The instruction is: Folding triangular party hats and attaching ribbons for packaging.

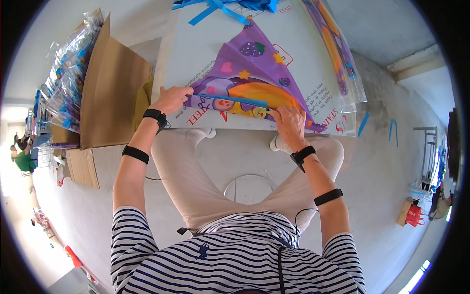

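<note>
A purple triangular printed sheet (254, 63), which looks like a kite, lies on a white printed board (186, 44), its point toward the far side. It bears stars, hearts, berries and an orange and yellow picture. The near edge is folded or rolled over, with a narrow blue strip (240, 101) along it. My left hand (171, 100) grips the left end of that folded edge, fingers closed. At the right part of the fold, my right hand (290, 123) pinches the sheet near the end of the blue strip. The fingertips are partly hidden.
Blue strips (230, 7) are heaped at the board's far edge. Packed colourful sheets in clear bags (338, 54) lie on its right side. On the left stands an opened cardboard box (110, 93) beside many bagged packs (71, 78). Blue scraps (363, 124) lie on the floor.
</note>
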`<act>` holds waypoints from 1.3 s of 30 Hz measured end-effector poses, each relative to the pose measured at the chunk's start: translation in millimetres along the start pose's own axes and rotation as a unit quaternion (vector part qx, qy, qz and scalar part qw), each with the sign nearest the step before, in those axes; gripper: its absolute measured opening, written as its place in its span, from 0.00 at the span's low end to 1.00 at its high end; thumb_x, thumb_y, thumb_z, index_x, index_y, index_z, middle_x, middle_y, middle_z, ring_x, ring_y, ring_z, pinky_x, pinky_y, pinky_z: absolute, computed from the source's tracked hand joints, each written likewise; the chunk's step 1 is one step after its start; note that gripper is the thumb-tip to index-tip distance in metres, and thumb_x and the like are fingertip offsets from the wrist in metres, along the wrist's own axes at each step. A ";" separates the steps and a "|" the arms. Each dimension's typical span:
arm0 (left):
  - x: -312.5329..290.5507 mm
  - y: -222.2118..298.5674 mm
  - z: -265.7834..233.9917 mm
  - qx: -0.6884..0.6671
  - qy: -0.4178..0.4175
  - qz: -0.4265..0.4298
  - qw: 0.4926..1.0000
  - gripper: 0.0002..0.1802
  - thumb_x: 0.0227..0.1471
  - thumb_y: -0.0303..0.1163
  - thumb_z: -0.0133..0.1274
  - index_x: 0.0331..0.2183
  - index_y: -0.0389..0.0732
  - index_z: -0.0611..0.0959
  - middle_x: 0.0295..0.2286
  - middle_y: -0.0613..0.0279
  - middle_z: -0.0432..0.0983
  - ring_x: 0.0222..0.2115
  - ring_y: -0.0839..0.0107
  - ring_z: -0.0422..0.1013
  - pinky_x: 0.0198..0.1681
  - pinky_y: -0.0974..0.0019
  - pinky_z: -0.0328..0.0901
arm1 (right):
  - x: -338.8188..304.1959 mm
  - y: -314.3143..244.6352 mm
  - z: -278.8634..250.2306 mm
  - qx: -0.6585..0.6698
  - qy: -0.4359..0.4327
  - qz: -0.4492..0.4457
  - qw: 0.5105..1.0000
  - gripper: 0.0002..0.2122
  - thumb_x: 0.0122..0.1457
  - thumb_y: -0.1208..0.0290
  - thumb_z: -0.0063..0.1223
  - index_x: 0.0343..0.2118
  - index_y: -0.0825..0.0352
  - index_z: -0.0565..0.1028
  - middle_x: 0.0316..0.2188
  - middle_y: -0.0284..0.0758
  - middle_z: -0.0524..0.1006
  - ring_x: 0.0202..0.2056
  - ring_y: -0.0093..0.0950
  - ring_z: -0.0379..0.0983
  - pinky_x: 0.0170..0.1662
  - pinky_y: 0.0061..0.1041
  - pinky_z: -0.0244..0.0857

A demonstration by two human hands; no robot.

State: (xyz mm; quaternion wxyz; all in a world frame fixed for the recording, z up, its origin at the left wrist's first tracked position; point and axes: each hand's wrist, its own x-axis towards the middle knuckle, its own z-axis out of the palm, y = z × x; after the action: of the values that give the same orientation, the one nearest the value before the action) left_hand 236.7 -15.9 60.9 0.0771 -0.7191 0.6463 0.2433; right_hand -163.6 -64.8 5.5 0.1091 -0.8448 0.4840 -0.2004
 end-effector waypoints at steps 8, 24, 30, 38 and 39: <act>1.3 5.4 -3.2 0.025 -0.013 0.010 1.000 0.06 0.60 0.25 0.48 0.39 0.45 0.77 0.41 0.59 0.79 0.49 0.50 0.71 0.55 0.22 0.50 | -0.7 0.7 4.0 0.014 0.018 -0.007 1.000 0.10 0.60 0.60 0.59 0.28 0.60 0.74 0.27 0.34 0.78 0.34 0.38 0.73 0.39 0.42 0.55; -0.4 -0.6 12.6 0.097 0.028 0.012 0.995 0.10 0.60 0.22 0.47 0.40 0.51 0.77 0.37 0.64 0.74 0.47 0.60 0.71 0.55 0.24 0.50 | 6.3 1.6 5.4 -0.020 -0.012 0.041 0.999 0.15 0.58 0.54 0.62 0.33 0.62 0.77 0.35 0.37 0.75 0.41 0.40 0.72 0.42 0.44 0.62; -3.3 0.9 13.5 0.076 0.066 0.030 0.994 0.13 0.58 0.20 0.49 0.41 0.50 0.76 0.37 0.64 0.76 0.45 0.58 0.74 0.56 0.23 0.49 | 10.9 2.8 3.6 -0.036 0.005 0.040 0.999 0.14 0.56 0.53 0.64 0.30 0.60 0.80 0.36 0.36 0.74 0.42 0.39 0.70 0.42 0.44 0.63; -3.0 1.1 14.5 0.074 0.076 0.023 0.994 0.13 0.56 0.17 0.47 0.40 0.48 0.75 0.37 0.62 0.76 0.44 0.55 0.75 0.56 0.20 0.49 | 16.4 5.9 6.2 -0.033 -0.023 0.071 0.997 0.16 0.54 0.52 0.66 0.32 0.61 0.79 0.33 0.34 0.76 0.42 0.39 0.70 0.42 0.45 0.64; -3.2 1.3 15.4 0.074 0.076 0.023 0.994 0.13 0.56 0.17 0.47 0.40 0.48 0.75 0.37 0.62 0.76 0.44 0.55 0.75 0.56 0.20 0.49 | 17.0 4.5 5.4 -0.043 -0.027 0.074 0.996 0.17 0.53 0.51 0.67 0.33 0.61 0.78 0.34 0.34 0.75 0.43 0.39 0.70 0.43 0.45 0.64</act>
State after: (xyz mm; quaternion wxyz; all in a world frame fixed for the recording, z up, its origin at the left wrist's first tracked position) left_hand 231.4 -6.7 49.2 0.0754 -0.7127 0.6829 0.1416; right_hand -157.0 -81.8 2.9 0.1002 -0.8154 0.5506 -0.1477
